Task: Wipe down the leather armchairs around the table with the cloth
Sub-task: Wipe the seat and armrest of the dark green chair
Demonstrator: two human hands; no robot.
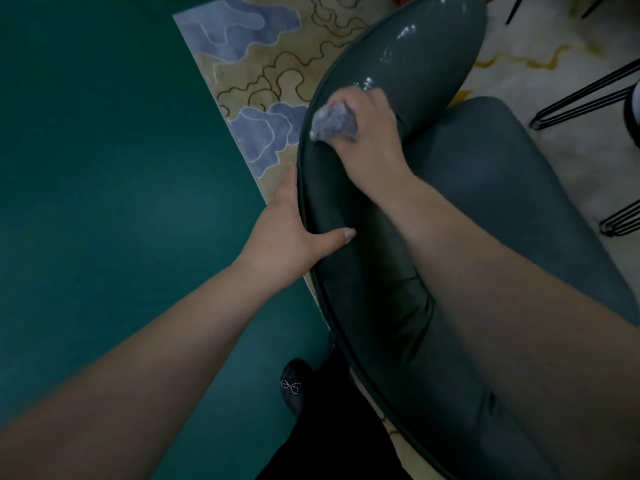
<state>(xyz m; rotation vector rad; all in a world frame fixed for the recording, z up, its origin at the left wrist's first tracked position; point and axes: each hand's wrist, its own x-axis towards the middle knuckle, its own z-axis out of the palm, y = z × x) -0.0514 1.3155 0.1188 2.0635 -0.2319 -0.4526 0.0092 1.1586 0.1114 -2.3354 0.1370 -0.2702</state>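
Observation:
A dark grey-green leather armchair (415, 81) fills the right of the head view, its curved backrest rim running from top centre down to the bottom right. My right hand (372, 133) grips a bunched grey cloth (334, 124) and presses it on the top of the backrest. My left hand (294, 223) grips the backrest's outer edge lower down, thumb over the top and fingers hidden behind the rim. Wet glossy streaks shine on the leather beyond the cloth. The seat cushion (502, 174) lies to the right of my right forearm.
A patterned beige and blue rug (263, 64) lies under the chair, with teal floor (104, 168) to the left. Black metal legs (585, 102) of other furniture stand at the right on a pale marbled floor. My dark shoe (292, 384) shows at the bottom.

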